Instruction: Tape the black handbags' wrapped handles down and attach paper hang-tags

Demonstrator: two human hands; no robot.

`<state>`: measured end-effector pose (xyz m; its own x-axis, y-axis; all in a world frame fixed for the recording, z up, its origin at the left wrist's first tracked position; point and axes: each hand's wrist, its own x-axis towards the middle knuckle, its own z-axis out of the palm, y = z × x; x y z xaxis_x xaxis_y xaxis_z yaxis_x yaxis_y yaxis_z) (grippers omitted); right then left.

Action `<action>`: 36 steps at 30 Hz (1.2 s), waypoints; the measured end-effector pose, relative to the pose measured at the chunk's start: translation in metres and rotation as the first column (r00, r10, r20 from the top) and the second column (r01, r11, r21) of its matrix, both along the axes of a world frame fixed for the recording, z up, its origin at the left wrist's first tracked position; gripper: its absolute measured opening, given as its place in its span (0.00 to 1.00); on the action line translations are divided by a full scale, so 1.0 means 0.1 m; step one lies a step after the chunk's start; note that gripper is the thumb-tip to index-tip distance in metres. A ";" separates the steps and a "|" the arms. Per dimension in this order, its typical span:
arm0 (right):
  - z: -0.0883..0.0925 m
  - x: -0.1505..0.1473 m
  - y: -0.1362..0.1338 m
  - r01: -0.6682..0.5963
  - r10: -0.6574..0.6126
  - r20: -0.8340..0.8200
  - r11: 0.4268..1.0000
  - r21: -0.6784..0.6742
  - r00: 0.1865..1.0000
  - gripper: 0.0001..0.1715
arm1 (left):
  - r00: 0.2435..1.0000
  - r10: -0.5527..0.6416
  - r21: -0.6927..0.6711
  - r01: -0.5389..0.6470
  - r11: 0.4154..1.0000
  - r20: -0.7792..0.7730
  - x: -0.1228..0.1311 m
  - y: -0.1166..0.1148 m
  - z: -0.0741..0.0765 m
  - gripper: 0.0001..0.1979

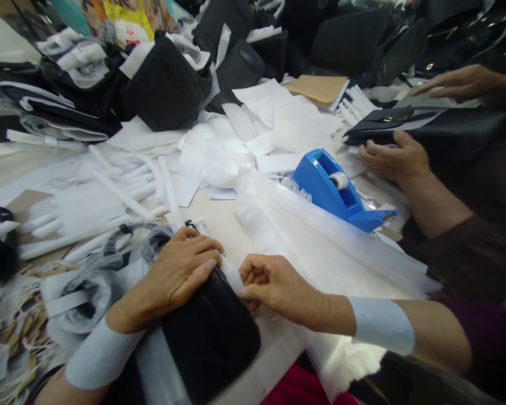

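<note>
A small black bag (211, 337) lies tilted at the table's front edge, close to my body. My left hand (181, 270) rests over its upper end, gripping it with the fingers bent across the top edge. Along the bag's far side runs a white strip (231, 275), perhaps foam or paper. My right hand (274, 284) pinches this strip between thumb and fingers, right beside the bag. Both my wrists have pale bands around them. A clear plastic sleeve (312, 242) is spread out beyond my right hand.
A blue tape dispenser (333, 191) stands to the right on the sleeve's far side. White foam rods (122, 194) and wrapped straps (84, 298) lie at left. Black bags (164, 84) are piled at the back. At right, a co-worker's hands (400, 157) hold a black bag (438, 126).
</note>
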<state>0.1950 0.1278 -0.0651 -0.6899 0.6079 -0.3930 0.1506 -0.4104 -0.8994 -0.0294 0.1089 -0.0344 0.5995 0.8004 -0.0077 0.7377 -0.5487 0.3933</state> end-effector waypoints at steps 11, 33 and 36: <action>0.14 -0.37 0.35 -0.264 0.260 0.090 0.964 0.042 0.961 0.09 | 1.000 0.025 0.045 -0.025 0.999 -0.004 0.04 0.03 -0.05 0.17; -0.19 -0.91 -0.16 0.055 -0.368 0.117 0.424 0.904 0.922 0.39 | 0.888 0.210 0.252 -0.331 0.909 0.409 -0.02 -0.01 -0.23 0.18; -0.38 -0.91 -0.14 -0.089 -0.332 0.207 0.336 0.938 0.920 0.40 | 0.774 0.262 0.376 -0.536 0.756 0.576 -0.13 -0.02 -0.03 0.24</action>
